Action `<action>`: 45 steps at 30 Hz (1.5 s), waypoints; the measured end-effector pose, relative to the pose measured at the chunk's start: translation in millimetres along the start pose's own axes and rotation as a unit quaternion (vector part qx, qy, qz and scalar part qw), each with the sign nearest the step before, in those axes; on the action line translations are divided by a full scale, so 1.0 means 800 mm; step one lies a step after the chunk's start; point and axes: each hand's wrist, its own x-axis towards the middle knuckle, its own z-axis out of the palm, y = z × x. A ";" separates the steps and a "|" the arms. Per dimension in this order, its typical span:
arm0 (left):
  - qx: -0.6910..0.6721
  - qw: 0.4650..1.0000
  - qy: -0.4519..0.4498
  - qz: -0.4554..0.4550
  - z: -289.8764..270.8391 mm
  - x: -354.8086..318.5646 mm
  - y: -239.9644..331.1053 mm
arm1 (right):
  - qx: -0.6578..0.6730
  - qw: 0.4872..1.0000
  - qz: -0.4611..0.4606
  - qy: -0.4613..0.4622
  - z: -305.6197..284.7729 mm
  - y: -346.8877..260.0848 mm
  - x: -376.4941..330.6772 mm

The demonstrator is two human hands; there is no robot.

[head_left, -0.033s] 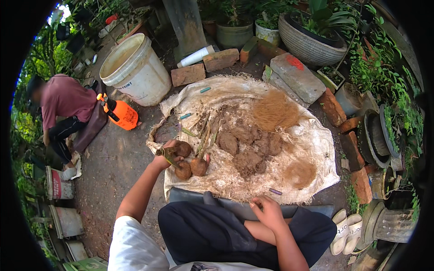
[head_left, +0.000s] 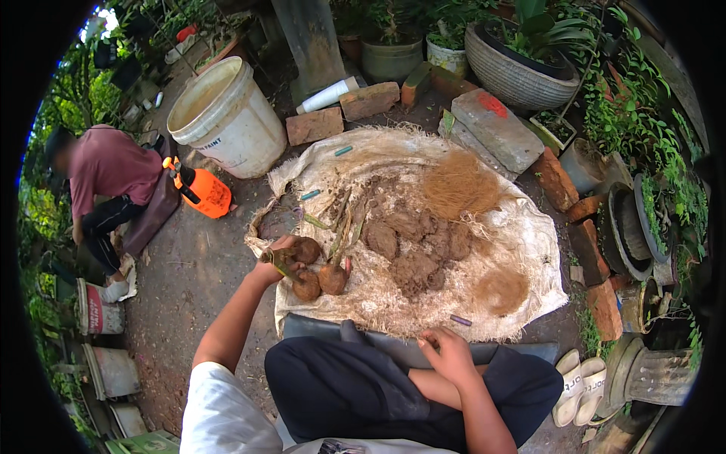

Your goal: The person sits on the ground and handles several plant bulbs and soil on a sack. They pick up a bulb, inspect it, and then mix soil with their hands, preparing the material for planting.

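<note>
My left hand [head_left: 274, 257] is closed around a green stem with a round brown soil ball [head_left: 306, 248] at the near left edge of a pale woven sack [head_left: 529, 234] spread on the ground. Two more brown balls [head_left: 321, 281] with stems lie just beyond my fingers. Lumps of brown soil [head_left: 412, 246] sit in the sack's middle, a heap of coconut fibre [head_left: 457, 185] behind them and a smaller tuft [head_left: 501, 291] to the right. My right hand [head_left: 446, 352] rests by my knee at the sack's near edge, fingers loosely bent, holding nothing.
A white bucket [head_left: 227, 113] and an orange sprayer [head_left: 200, 189] stand at the left. A person in a maroon shirt [head_left: 106, 163] crouches beyond them. Bricks [head_left: 344, 113], a stone slab [head_left: 495, 125] and potted plants [head_left: 522, 68] ring the sack. Sandals [head_left: 582, 386] lie at my right.
</note>
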 end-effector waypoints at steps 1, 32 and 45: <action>0.004 0.999 -0.007 0.031 -0.008 -0.003 0.001 | 0.001 1.000 0.000 -0.002 0.000 0.000 -0.001; 0.170 0.941 -0.198 -0.215 0.065 0.250 0.058 | -0.045 0.994 0.024 -0.097 -0.010 0.001 0.004; 0.036 0.974 0.203 -0.093 -0.058 0.202 0.147 | -0.041 0.996 -0.024 -0.070 -0.007 0.003 -0.005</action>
